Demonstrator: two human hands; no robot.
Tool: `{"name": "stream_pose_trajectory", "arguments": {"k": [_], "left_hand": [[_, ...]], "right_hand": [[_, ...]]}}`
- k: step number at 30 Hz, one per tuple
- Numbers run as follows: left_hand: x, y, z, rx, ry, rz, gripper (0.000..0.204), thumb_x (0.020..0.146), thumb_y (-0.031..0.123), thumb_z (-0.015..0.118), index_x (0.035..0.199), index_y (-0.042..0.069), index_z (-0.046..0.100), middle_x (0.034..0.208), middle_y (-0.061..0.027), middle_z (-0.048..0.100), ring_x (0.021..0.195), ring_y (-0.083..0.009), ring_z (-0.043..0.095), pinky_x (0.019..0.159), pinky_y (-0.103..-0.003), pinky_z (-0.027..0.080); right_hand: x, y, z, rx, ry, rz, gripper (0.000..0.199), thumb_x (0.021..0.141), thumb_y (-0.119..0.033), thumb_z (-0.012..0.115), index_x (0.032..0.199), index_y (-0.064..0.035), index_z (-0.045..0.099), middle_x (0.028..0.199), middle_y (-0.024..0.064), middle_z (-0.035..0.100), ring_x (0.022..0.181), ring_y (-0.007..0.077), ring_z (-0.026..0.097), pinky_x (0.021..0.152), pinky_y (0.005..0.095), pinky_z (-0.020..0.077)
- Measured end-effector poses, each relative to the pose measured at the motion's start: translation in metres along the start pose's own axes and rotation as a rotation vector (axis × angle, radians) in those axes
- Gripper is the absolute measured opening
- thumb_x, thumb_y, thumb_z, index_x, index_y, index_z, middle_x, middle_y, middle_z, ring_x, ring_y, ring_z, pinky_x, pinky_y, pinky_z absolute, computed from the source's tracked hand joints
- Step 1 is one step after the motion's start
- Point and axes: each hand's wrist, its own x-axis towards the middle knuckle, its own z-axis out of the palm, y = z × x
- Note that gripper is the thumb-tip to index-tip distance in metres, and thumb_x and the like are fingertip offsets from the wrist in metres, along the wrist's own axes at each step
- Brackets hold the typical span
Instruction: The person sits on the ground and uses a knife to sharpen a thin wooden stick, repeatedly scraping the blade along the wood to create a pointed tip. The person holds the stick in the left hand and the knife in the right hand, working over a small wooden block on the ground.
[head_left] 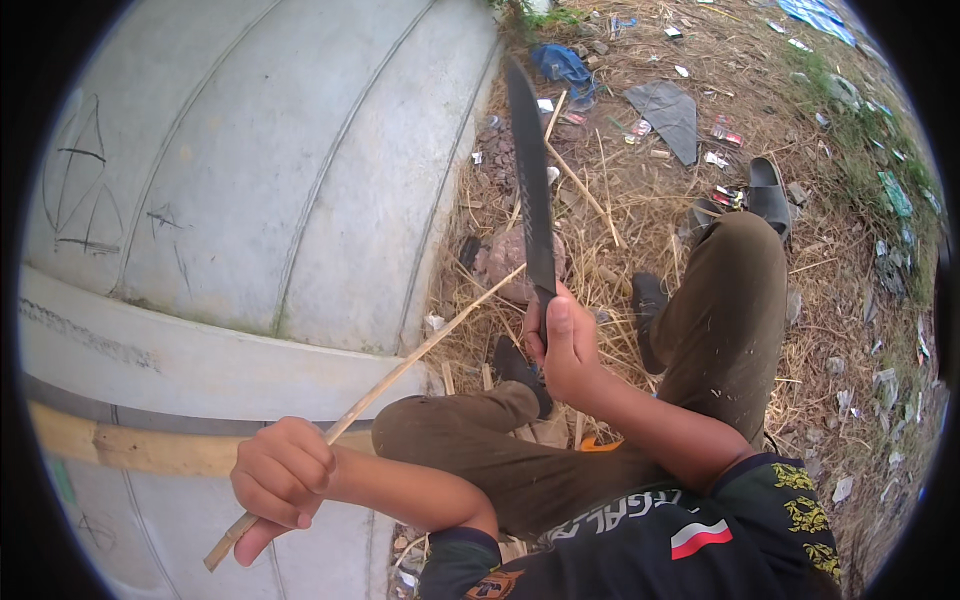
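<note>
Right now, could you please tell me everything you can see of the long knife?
The long knife has a dark, mottled blade, seemingly metal, narrowing to a point at the top. It stands almost upright, tip away from the person, above straw-littered ground. The right hand grips its handle, hiding it, thumb along the blade's base. Nothing else touches it.

One head cam, fisheye, looks steeply down from close above lap; hands near, concrete pipe [250, 170] left, littered ground [700, 110] far right. No 2nd view.
</note>
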Motion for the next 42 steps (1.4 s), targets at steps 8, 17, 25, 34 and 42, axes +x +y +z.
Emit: {"name": "stream_pose_trajectory", "arguments": {"k": [8,17,25,34,42], "left_hand": [[0.004,0.003,-0.006,-0.014,-0.011,-0.022,0.063,0.096,0.053,0.061,0.062,0.000,0.059,0.042,0.0050,0.029,0.030,-0.0079,0.024,0.031,-0.023,0.015],[0.016,-0.002,0.000,0.064,0.003,-0.006,0.065,0.097,0.055,0.056,0.062,0.001,0.058,0.044,0.0040,0.032,0.030,-0.0086,0.026,0.030,-0.024,0.018],[-0.002,0.007,-0.006,0.097,0.039,0.006,0.065,0.097,0.056,0.055,0.062,0.001,0.058,0.043,0.0039,0.033,0.030,-0.0084,0.026,0.031,-0.023,0.018],[0.001,0.016,-0.001,0.140,0.086,0.009,0.064,0.097,0.056,0.056,0.062,0.003,0.054,0.043,0.0040,0.031,0.030,-0.0075,0.026,0.032,-0.022,0.016],[-0.014,0.012,-0.016,0.078,0.151,0.080,0.061,0.094,0.059,0.058,0.066,0.005,0.054,0.042,0.0044,0.031,0.029,-0.0049,0.022,0.027,-0.021,0.020]], "right_hand": [[0.007,-0.004,0.000,0.094,-0.164,0.489,0.054,0.104,-0.056,0.037,0.076,-0.0101,0.041,0.057,-0.0039,0.035,0.049,0.0053,0.034,0.045,0.0226,0.0288],[-0.023,0.120,0.006,-0.648,-0.036,0.333,0.058,0.104,-0.053,0.041,0.083,0.0007,0.052,0.061,0.0085,0.051,0.056,0.0178,0.053,0.056,0.0315,0.0422],[0.004,0.003,0.004,-0.005,0.020,-0.026,0.053,0.106,-0.049,0.040,0.079,-0.0049,0.049,0.061,0.0026,0.046,0.051,0.0114,0.043,0.049,0.0288,0.0386],[-0.019,0.080,0.015,-0.238,-0.210,0.595,0.051,0.106,-0.050,0.039,0.080,-0.0062,0.044,0.063,-0.0011,0.045,0.051,0.0087,0.042,0.047,0.0274,0.0359],[0.004,-0.006,0.002,-0.103,0.082,-0.017,0.041,0.107,-0.040,0.041,0.090,-0.0037,0.044,0.064,0.0058,0.055,0.053,0.0148,0.050,0.053,0.0350,0.0425]]}}
